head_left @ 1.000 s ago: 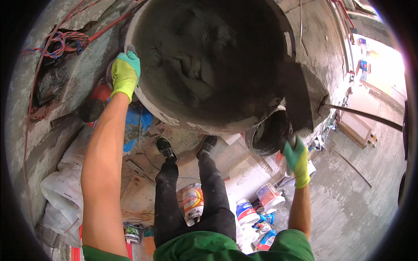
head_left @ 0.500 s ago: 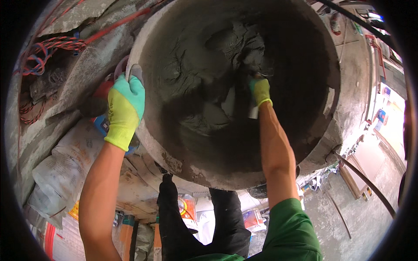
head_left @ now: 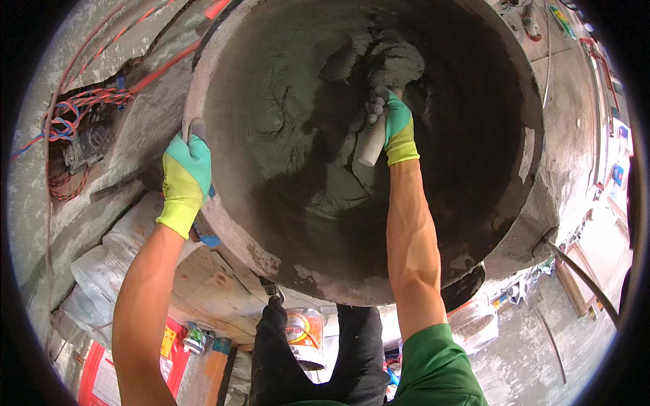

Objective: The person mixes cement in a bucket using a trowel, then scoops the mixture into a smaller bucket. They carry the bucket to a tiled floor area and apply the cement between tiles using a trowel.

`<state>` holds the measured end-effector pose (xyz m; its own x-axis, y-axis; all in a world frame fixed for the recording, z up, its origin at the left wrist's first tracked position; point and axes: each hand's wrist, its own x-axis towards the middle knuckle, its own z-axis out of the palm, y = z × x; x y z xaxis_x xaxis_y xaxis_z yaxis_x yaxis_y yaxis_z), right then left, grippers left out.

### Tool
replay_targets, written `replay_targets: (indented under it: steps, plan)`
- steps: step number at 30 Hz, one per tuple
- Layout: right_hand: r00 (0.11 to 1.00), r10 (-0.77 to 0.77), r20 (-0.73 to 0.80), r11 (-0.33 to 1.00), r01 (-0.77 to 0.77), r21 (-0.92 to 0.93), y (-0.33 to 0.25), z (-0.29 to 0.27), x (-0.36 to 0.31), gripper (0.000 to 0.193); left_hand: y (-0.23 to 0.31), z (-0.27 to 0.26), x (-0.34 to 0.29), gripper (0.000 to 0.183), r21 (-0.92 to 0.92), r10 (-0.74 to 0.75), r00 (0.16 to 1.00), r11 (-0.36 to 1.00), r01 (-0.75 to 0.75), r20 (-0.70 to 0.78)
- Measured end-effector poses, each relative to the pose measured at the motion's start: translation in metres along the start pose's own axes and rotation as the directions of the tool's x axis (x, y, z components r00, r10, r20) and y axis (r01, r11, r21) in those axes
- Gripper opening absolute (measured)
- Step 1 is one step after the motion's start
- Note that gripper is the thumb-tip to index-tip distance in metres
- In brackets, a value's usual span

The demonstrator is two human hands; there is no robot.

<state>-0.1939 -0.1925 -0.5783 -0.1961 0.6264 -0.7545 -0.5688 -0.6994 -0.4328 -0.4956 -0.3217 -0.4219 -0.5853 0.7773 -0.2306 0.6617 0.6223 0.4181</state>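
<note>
A big round drum (head_left: 227, 227) with a mortar-crusted rim fills the middle of the view. Wet grey mortar (head_left: 284, 128) lies inside it in ridges and lumps. My left hand (head_left: 187, 169), in a yellow and turquoise glove, is closed over the drum's left rim. Inside the drum, my right hand (head_left: 398, 128) wears a matching glove and its fingertips are coated grey. It is wrapped round the pale, thick handle of a trowel (head_left: 372, 147). The handle's end tilts toward me; the blade is hidden by mortar and cannot be told apart from it.
Red and blue twisted cords (head_left: 84, 108) and a red pole (head_left: 162, 64) lie at the upper left. Plastic sacks (head_left: 101, 277) slump at the left. A white and orange bucket (head_left: 305, 335) stands below the drum near my legs. A dark curved bar (head_left: 586, 277) sticks out at the right.
My right hand has turned over and shifted slightly left, bringing the trowel's handle into clear sight above the mortar. My left hand still grips the rim. The whole view has shifted a little.
</note>
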Motion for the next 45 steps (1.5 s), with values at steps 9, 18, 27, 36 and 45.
replay_targets:
  steps: [9, 18, 27, 36, 45]
  plan:
    - [0.988, -0.146, -0.04, 0.947, 0.128, -0.294, -0.023, 0.015, -0.087, 0.016, -0.007, 0.005, 0.008, 0.059, 0.136, 0.029, 1.0, 0.99, -0.028, -0.007]
    - [0.91, -0.365, -0.198, 0.866, 0.254, -0.43, -0.052, 0.032, -0.324, 0.016, -0.009, 0.014, 0.019, 0.059, 0.133, 0.164, 0.984, 0.979, -0.154, -0.063]
    - [0.477, -0.748, -0.461, 0.6, 0.188, -0.778, 0.019, -0.054, -0.548, 0.018, -0.023, 0.022, 0.037, 0.055, 0.163, 0.237, 0.971, 0.959, -0.231, -0.014]
    - [0.491, -0.217, -0.844, 0.793, -0.415, -0.446, 0.139, -0.199, -0.469, 0.014, -0.037, 0.026, 0.046, 0.055, 0.065, 0.13, 0.99, 0.989, -0.133, 0.057]
    - [0.838, -0.468, -0.282, 0.485, -0.023, -0.874, -0.036, -0.081, -0.467, 0.015, -0.012, 0.013, 0.016, 0.05, 0.169, 0.233, 0.97, 0.961, -0.219, -0.072]
